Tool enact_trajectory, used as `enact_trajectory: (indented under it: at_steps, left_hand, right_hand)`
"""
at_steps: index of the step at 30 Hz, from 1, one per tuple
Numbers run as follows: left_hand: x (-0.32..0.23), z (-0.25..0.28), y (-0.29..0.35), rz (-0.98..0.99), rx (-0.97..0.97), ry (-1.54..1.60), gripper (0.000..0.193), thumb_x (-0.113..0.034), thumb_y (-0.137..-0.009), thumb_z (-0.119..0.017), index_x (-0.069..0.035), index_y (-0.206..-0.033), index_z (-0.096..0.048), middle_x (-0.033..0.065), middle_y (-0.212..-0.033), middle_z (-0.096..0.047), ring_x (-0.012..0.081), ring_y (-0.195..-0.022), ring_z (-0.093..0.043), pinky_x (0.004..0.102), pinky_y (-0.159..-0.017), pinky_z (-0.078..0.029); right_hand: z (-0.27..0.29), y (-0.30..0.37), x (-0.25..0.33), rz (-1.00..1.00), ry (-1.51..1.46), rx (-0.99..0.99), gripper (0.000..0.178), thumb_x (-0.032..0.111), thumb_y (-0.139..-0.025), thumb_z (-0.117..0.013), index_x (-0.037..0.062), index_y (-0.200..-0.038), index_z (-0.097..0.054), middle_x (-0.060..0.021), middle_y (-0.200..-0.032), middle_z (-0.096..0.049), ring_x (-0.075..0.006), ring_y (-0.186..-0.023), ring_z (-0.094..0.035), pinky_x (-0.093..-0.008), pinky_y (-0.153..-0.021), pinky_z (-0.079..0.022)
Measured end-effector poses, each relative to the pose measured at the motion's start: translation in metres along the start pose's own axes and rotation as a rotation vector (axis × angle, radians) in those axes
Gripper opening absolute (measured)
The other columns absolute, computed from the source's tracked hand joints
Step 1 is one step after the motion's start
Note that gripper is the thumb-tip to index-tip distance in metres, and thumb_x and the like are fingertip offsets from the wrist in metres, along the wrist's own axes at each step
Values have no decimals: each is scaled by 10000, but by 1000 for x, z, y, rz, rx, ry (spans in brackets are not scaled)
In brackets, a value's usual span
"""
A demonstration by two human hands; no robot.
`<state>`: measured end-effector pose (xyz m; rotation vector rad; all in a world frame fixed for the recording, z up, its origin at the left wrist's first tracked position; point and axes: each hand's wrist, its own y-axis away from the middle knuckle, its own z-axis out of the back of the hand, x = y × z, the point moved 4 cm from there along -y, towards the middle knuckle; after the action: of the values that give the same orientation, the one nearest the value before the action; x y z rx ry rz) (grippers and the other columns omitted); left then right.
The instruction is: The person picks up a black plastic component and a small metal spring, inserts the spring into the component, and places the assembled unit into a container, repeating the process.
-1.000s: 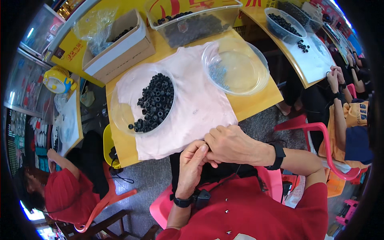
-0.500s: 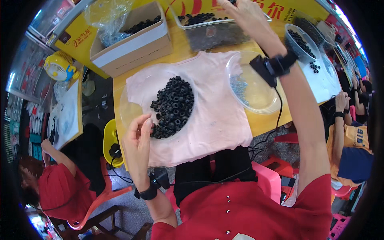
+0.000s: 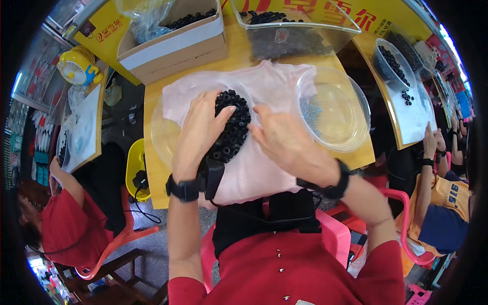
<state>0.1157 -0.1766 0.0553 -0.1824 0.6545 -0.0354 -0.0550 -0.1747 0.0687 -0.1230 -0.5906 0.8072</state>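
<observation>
A heap of small black ring-shaped beads lies in a shallow clear round tray, set on a spread pink shirt. Over the left side of this heap is my left hand, its thumb apart from the fingers and the tips touching the beads. My right hand hovers at the heap's right edge, thumb and forefinger apart and slightly blurred; nothing shows between them. To its right stands a second clear round tray with small bluish clear beads along its left side.
Behind the trays stand a cardboard box with black pieces and a plastic bag, and a clear bin of black beads. A bowl of black beads sits on the right-hand table. Other people work on both sides; a yellow fan is far left.
My right hand has come back from the clear bin, down to the heap's right edge. My left hand has moved up and right onto the black beads.
</observation>
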Motion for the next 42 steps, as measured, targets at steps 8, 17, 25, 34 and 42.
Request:
enact_trajectory:
  at_steps: [8, 17, 25, 34, 42]
  left_hand:
    - [4, -32, -19, -103, 232, 13, 342, -259, -816, -630, -56, -1086, -579, 134, -1134, -573, 339, -1103, -515, 446, -922, -388]
    - [-6, -18, 10, -178, 231, -91, 255, -170, -808, -638, -53, -1033, -612, 112, -1166, -578, 326, -1143, -494, 417, -958, -379]
    - [-7, -2, 45, -192, 113, -40, 249, -85, -811, -625, -9, -1048, -633, 155, -1163, -596, 334, -1115, -528, 381, -970, -406]
    - [-18, 9, 41, -100, -76, 4, 176, -46, -804, -629, 13, -968, -651, 140, -982, -646, 322, -909, -607, 366, -800, -471]
    - [-32, -12, 38, -145, -3, -36, 220, -37, -760, -668, 3, -976, -657, 124, -946, -615, 303, -929, -541, 366, -810, -445]
  right_hand:
    - [-54, 7, -24, -626, -1064, 167, 319, 110, -933, -416, -72, -1185, -344, -135, -680, -591, -205, -548, -617, -313, -498, -527]
    - [-48, 5, -28, -667, -1058, 194, 379, 100, -935, -401, -97, -1244, -305, -133, -716, -584, -191, -589, -635, -306, -527, -543]
    - [-45, 10, -28, -642, -1008, 181, 416, 108, -954, -406, -57, -1322, -304, -111, -738, -591, -166, -568, -611, -281, -526, -533]
    - [9, 54, -36, -316, -415, -33, 239, 79, -894, -506, -34, -1096, -562, -128, -746, -600, -194, -606, -601, -311, -569, -502]
    - [-3, 82, -38, -210, -310, -42, 197, 49, -812, -603, -8, -1001, -603, -138, -843, -584, -265, -745, -614, -336, -679, -484]
